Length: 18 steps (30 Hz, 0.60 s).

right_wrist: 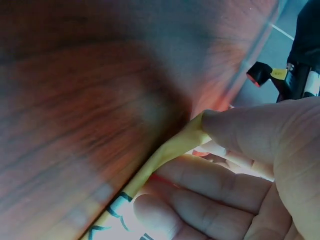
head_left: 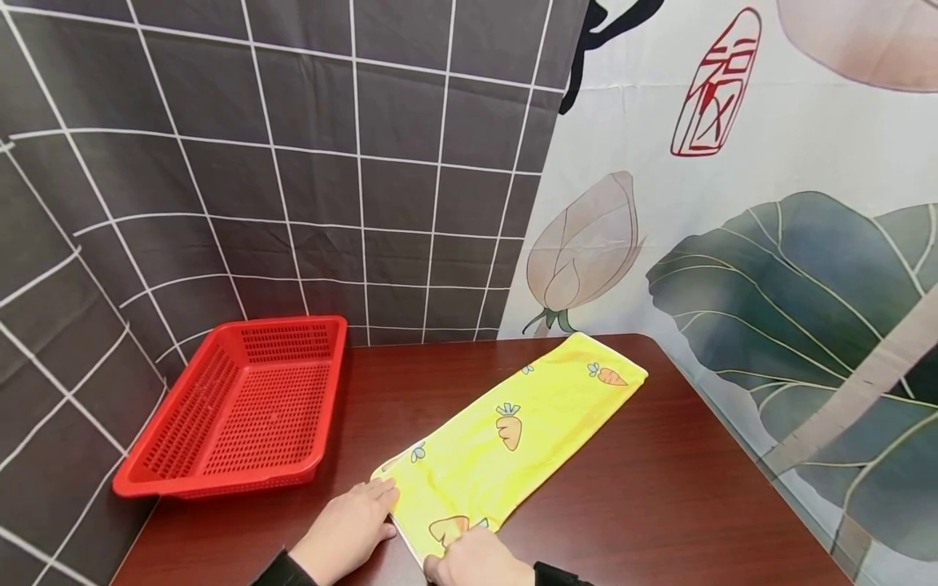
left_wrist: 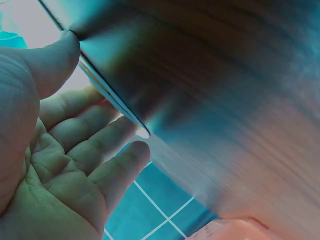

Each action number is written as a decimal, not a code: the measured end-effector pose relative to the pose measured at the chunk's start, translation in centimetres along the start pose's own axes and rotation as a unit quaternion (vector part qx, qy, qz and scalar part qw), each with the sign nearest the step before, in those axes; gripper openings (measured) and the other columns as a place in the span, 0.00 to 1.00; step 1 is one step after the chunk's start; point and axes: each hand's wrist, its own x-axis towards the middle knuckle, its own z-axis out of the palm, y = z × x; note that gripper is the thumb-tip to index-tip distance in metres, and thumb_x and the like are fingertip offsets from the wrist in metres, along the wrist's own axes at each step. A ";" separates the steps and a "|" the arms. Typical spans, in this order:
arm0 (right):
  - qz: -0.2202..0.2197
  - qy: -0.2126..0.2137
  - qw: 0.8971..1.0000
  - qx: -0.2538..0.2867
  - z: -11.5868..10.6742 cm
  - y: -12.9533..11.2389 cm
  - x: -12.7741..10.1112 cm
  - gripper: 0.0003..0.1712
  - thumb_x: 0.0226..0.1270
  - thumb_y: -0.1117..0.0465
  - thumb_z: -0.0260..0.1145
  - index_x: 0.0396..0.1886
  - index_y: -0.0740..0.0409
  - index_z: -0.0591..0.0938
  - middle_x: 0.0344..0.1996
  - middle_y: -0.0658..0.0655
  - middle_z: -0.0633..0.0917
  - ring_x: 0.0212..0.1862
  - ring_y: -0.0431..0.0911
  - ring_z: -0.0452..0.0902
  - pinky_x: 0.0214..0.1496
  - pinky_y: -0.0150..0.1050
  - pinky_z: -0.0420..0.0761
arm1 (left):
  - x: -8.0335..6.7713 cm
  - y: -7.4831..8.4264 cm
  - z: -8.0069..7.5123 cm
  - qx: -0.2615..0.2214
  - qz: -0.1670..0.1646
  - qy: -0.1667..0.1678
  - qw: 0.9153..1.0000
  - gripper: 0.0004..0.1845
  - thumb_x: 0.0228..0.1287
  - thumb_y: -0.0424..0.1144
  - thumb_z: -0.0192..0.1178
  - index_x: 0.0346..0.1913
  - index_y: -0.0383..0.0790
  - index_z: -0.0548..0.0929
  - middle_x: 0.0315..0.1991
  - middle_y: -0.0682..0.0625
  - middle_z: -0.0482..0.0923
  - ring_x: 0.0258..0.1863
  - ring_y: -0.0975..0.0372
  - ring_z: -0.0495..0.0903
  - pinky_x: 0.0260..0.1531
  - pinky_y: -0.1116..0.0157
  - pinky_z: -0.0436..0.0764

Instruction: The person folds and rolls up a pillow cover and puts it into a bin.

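Yellow carrot-print towel [head_left: 513, 431] lies folded in a long strip on the dark wood bench [head_left: 659, 505], running from the near edge toward the far right corner. Left hand [head_left: 348, 529] rests on the towel's near left corner, fingers [left_wrist: 95, 150] straight with the thumb above the cloth edge. Right hand [head_left: 476, 557] pinches the near right corner, thumb over fingers [right_wrist: 200, 200]. Red mesh basket [head_left: 242, 407] sits at the bench's left edge, well apart from the towel.

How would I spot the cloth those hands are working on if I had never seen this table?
Look at the dark wooden table. Right of the red basket lies a long folded cloth. It alone is bright yellow with orange carrots.
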 end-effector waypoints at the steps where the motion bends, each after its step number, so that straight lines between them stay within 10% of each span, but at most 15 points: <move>1: 0.002 -0.003 1.000 0.009 0.1 0.1 -0.1 0.08 0.61 0.44 0.74 0.29 0.34 0.82 0.12 0.38 0.76 0.15 0.31 0.62 0.19 0.30 0.59 | 0.0 0.0 0.0 0.001 0.002 0.001 1.000 0.24 0.64 0.47 0.73 0.59 0.38 0.86 0.62 0.43 0.87 0.64 0.49 0.85 0.65 0.47 0.81; 18: 0.027 0.018 0.969 0.246 -0.4 2.7 -2.6 0.08 0.74 0.51 0.69 0.33 0.41 0.80 0.20 0.34 0.73 0.23 0.25 0.62 0.30 0.17 0.61 | -0.2 -0.2 0.3 0.038 0.074 0.067 0.994 0.17 0.55 0.51 0.78 0.41 0.47 0.85 0.43 0.52 0.89 0.45 0.57 0.86 0.46 0.57 0.84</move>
